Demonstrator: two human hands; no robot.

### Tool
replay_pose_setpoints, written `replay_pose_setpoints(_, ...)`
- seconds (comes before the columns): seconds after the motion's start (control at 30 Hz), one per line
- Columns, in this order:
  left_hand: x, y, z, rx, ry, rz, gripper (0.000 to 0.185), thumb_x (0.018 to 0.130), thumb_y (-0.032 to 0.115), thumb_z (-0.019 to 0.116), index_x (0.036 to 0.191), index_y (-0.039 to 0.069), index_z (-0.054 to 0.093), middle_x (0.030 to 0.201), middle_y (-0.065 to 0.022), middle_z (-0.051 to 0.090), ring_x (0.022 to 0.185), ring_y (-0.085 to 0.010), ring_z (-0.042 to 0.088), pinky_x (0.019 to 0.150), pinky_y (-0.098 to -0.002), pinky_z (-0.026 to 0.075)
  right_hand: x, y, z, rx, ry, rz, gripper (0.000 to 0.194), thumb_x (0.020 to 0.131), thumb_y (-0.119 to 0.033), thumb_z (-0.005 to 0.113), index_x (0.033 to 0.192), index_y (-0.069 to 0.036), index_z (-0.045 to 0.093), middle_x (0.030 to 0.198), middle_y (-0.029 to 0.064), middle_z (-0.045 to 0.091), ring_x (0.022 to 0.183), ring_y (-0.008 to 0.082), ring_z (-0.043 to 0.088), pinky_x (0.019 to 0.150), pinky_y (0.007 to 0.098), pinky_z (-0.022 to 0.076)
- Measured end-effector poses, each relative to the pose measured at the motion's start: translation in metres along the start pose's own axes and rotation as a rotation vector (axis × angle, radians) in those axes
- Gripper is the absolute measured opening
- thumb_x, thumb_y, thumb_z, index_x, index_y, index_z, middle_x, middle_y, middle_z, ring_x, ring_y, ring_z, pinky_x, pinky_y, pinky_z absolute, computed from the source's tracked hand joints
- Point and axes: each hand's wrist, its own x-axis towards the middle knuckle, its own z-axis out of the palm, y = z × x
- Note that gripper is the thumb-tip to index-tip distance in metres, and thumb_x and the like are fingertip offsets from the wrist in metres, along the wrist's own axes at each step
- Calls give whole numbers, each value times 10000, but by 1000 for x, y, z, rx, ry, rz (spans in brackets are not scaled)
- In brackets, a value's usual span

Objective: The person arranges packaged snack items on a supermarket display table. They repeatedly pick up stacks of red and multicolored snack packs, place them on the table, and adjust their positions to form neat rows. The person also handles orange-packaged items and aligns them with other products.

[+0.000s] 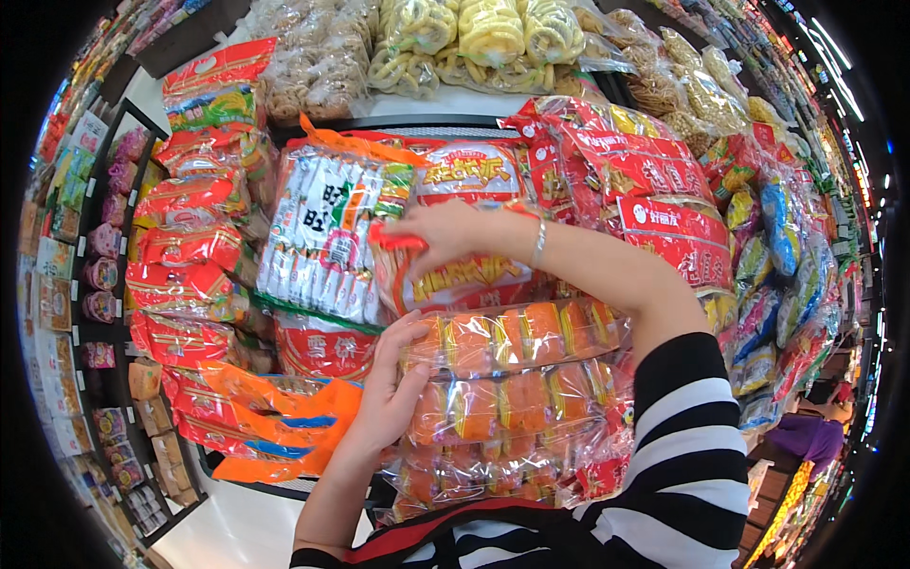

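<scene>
My right hand [444, 231] reaches in from the right and grips the left end of a red and clear snack bag [483, 277]. My left hand [394, 380] is at the left end of a clear pack of orange-wrapped cakes [466, 341], its fingers over the edge and its thumb below them. More packs of these cakes [455, 412] are stacked towards me. Left of my right hand lies a large white and green bag of rice crackers [323, 227] with an orange top strip. Another red snack bag [469, 171] lies beyond my right hand.
Red snack bags [185, 284] line the display's left side, with orange handled bags [284, 419] nearer me. Red multipacks [661, 171] are piled at right. Clear bags of ring-shaped snacks [490, 32] sit at the back. A shelf rack [103, 249] stands across the aisle at left.
</scene>
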Motion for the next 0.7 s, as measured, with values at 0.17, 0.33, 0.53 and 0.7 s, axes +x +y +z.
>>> replay_pose_setpoints(0.17, 17, 1, 5, 125, 118, -24, 592, 1016, 223, 392, 1531, -6, 210, 1573, -188, 243, 1473, -299, 206, 1184, -402, 190, -20, 13, 37, 132, -9, 20, 818, 843, -596, 652, 1521, -262, 338, 1246, 187, 592, 1112, 389, 607, 902, 453, 507)
replay_pose_setpoints(0.33, 47, -15, 10, -185, 218, -132, 627, 1039, 302, 400, 1543, 11, 168, 1575, -182, 236, 1455, -283, 238, 1175, -380, 218, -20, 19, 18, 22, 106, 19, 854, 844, -587, 662, 1511, -152, 352, 1296, 229, 553, 1169, 401, 567, 986, 436, 462)
replay_pose_setpoints(0.53, 38, -3, 5, -355, 260, -193, 730, 1028, 356, 484, 1573, 102, 72, 1516, -154, 323, 1345, -255, 391, 1107, -375, 344, -116, -41, -35, 18, 379, 279, 600, 874, -479, 671, 1314, -85, 570, 1288, 179, 577, 1142, 334, 592, 955, 410, 484)
replay_pose_setpoints(0.7, 2, 32, -32, -140, 397, 17, 706, 1001, 308, 533, 1549, 48, 172, 1527, -212, 333, 1406, -294, 350, 1151, -399, 270, -277, -153, 2, -190, 979, 231, 357, 877, -190, 703, 1205, -68, 632, 1233, 138, 622, 1073, 315, 630, 868, 380, 516)
